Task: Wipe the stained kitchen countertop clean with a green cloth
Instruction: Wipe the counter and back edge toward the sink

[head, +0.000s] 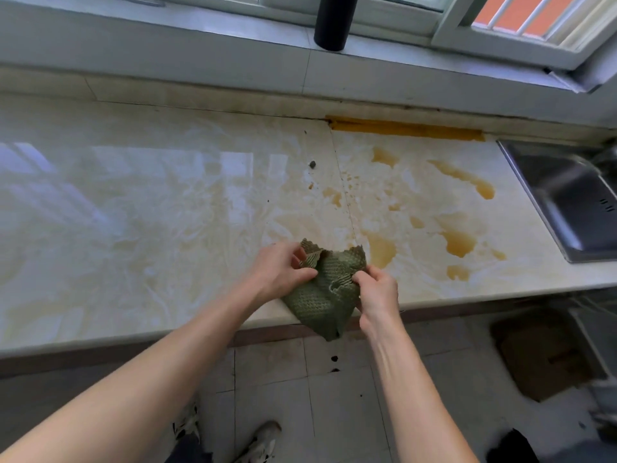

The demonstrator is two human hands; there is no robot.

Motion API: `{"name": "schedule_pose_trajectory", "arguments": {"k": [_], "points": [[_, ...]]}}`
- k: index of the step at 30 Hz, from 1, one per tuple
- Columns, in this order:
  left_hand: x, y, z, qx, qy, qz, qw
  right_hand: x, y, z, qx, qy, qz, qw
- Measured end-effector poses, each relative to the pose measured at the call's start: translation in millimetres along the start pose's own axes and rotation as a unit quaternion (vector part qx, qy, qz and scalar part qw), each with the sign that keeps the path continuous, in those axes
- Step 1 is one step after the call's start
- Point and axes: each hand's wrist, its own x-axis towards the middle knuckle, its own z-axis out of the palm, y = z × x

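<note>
Green cloth point(325, 292), waffle-textured, bunched up, held in the air at the front edge of the countertop point(133, 212); its lower part hangs past the edge over the floor point(277, 372), its upper part is over the counter surface. Left hand point(278, 274) pinches the cloth's upper left part, thumb and fingers curled onto the fabric. Right hand point(379, 294) grips the cloth's right edge, fingers curled tight around a fold. Both hands close together, cloth stretched between them. Both forearms bare, reaching in from the bottom of the view.

Countertop glossy, cream marble pattern, with a seam running front to back just beyond the cloth. Brown-yellow stains point(459, 243) spread over the right part of the counter, between the seam and the sink point(567, 202); the nearest blotch is just beyond and right of the cloth. A long streak sits further back near the sink. A fainter smear lies left of the seam, just behind the cloth. A small dark speck point(313, 164) sits on the counter near the seam, further back. A yellow strip point(405, 128) runs along the back wall joint.

Steel sink at far right, set into the counter. Black bottle point(335, 21) stands on the window ledge at the back, the window point(521, 18) to its right. Floor tiled, a few dark spots below the cloth. Shoes point(258, 442) visible at the bottom. Cardboard piece point(541, 359) on the floor at right.
</note>
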Motion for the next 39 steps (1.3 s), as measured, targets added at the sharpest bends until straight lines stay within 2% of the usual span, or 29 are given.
{"name": "schedule_pose_trajectory", "arguments": {"k": [3,7,12,17,20,22,24,27,29,32,36,39], "points": [[-3,18,-1,-0.188,-0.058,-0.079,0.977,-16,-19,-5,0.125,-0.104,0.039,0.986],[0,36,-10,-0.304,-0.025,-0.100,0.947,-23,-37,-9,0.205,-0.197,0.038,0.958],[4,37,-28,-0.296,0.067,-0.077,0.950,-23,-53,-17,0.257,-0.157,0.021,0.953],[-7,-7,-36,-0.248,0.114,-0.163,0.948,-21,-70,-32,0.320,-0.131,0.014,0.938],[-17,-24,-31,-0.204,0.081,-0.193,0.956,-28,-82,-26,0.305,-0.155,-0.004,0.940],[-20,-25,-29,-0.194,0.066,-0.160,0.966,-37,-89,-17,0.297,-0.185,-0.010,0.937],[-23,-19,-30,-0.247,0.010,-0.107,0.963,-47,-95,-3,0.285,-0.221,-0.011,0.932],[-23,-9,-33,-0.355,-0.123,-0.077,0.924,-61,-101,18,0.284,-0.288,0.005,0.914],[-23,-9,-38,-0.418,-0.145,-0.084,0.893,-64,-102,29,0.303,-0.312,0.032,0.900],[-26,-22,-50,-0.429,-0.096,-0.113,0.891,-59,-88,37,0.308,-0.295,0.071,0.902],[-36,-53,-60,-0.352,0.045,-0.168,0.920,-42,-38,36,0.108,-0.136,0.037,0.984],[-39,-58,-69,-0.282,0.121,-0.141,0.941,-40,-16,45,0.066,-0.141,0.048,0.987]]}}
